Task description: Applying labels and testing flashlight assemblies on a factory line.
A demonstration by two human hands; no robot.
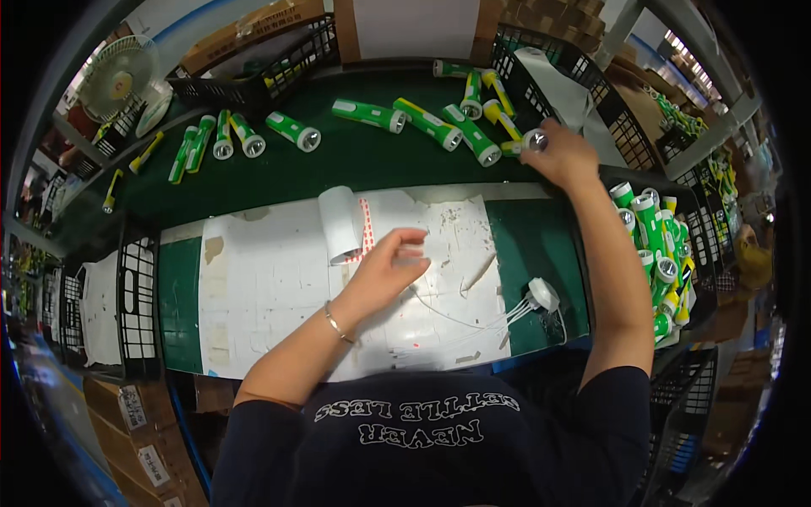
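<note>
My right hand (568, 158) reaches to the far right of the bench, its fingers closed round the clear-lensed head of a green flashlight (536, 140). More green-and-white flashlights (470, 135), some with yellow parts, lie close beside it. Over the white work sheet (262, 279) hovers my left hand (390, 269), fingers loosely curved and thumb apart, with nothing visible in it. Just beyond that hand is a white roll (339, 221) with a strip of red-marked labels (367, 221) along its side. A white round piece with thin white cords (542, 294) sits to the right on the green surface.
A crate at my right is heaped with flashlights (663, 245). Black plastic crates stand at the left (138, 296), back left (253, 80) and back right (621, 118). Several flashlights (291, 131) line the green belt. A fan (118, 76) stands far left.
</note>
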